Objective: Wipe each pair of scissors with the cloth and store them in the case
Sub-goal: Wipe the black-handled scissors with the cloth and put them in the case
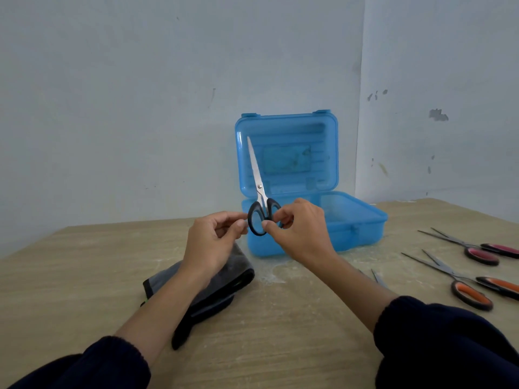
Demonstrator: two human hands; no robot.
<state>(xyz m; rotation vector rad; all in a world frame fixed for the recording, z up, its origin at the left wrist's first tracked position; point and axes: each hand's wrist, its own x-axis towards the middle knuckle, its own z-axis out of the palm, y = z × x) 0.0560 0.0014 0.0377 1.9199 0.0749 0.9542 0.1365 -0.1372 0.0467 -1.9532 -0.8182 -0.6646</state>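
**A:** Where are the black-handled scissors (259,197) relative to the hands?

**B:** They are held upright above the table, in front of the open case. The right hand (299,230) pinches the right-hand handle loop between thumb and curled fingers. The left hand (214,240) has its fingers curled, with the fingertips touching the outer edge of the left loop; whether it truly grips the loop cannot be told.

**A:** How do the scissors look?

**B:** Blades closed, bright steel, tapering to a point that leans slightly left. A round pivot screw sits just above two black oval loops.

**A:** And the case?

**B:** The blue case (356,223) is translucent plastic. Its lid stands upright against the wall, and the tray lies flat on the wooden table (280,332) just behind the hands.

**A:** The cloth?

**B:** The dark grey cloth (222,284), folded, lies on the table beneath the left wrist and forearm, touched by neither hand.

**A:** What else is shown?

**B:** To the right lie two more pairs, both with blades parted: the pink-handled scissors (483,252) farther back and the orange-handled scissors (471,293) nearer. Metal blade tips (377,277) of another pair show beside the right forearm, the remainder hidden. Both arms wear dark blue sleeves (438,335).
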